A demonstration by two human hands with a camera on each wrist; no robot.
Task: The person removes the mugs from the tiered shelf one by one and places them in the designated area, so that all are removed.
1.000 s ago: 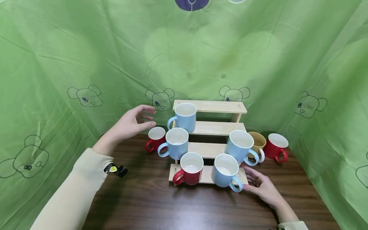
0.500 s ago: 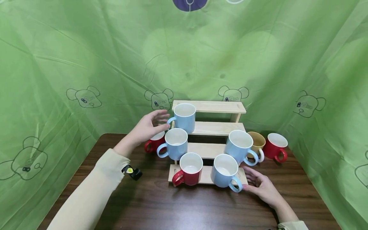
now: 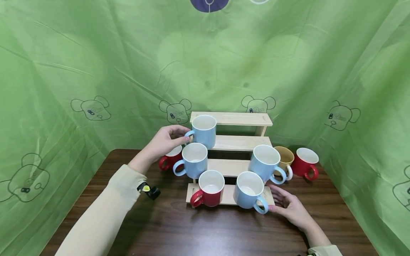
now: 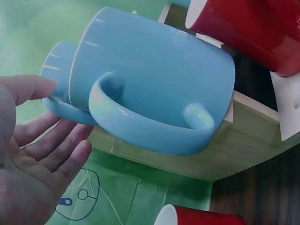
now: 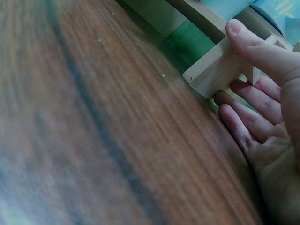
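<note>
L hand (image 3: pixel 163 142) at glossy light-blue cylindrical mug, white inside (image 3: pixel 204 136), upright on 2nd shelf from top, L end, of pale unfinished-wood 4-tier rack (image 3: pixel 241 143). Thumb apart from fingers, on either side of mug's handle; fingers extended, slightly bent; can't tell if they touch it. R hand (image 3: pixel 292 209) pinches R end of rack's bottom shelf, thumb at front edge, other fingers round the side. 3rd shelf: 2nd lt-blue mug (image 3: pixel 196 165) at L, 3rd lt-blue mug (image 3: pixel 263 164) at R. Bottom shelf: glossy red mug w/ white interior (image 3: pixel 213 195) at L, 4th lt-blue mug (image 3: pixel 246 197) at R, near R hand. On dark-brown wood-grain table (image 3: pixel 205 231): 2nd red mug (image 3: pixel 173 157) L of rack, partly hidden; yellow mug w/ white handle (image 3: pixel 285 158) just R of rack; 3rd red mug (image 3: pixel 301 168) beside it. Behind: green cloth w/ bear outlines (image 3: pixel 205 71). Cream sleeve (image 3: pixel 105 209) on L arm.
</note>
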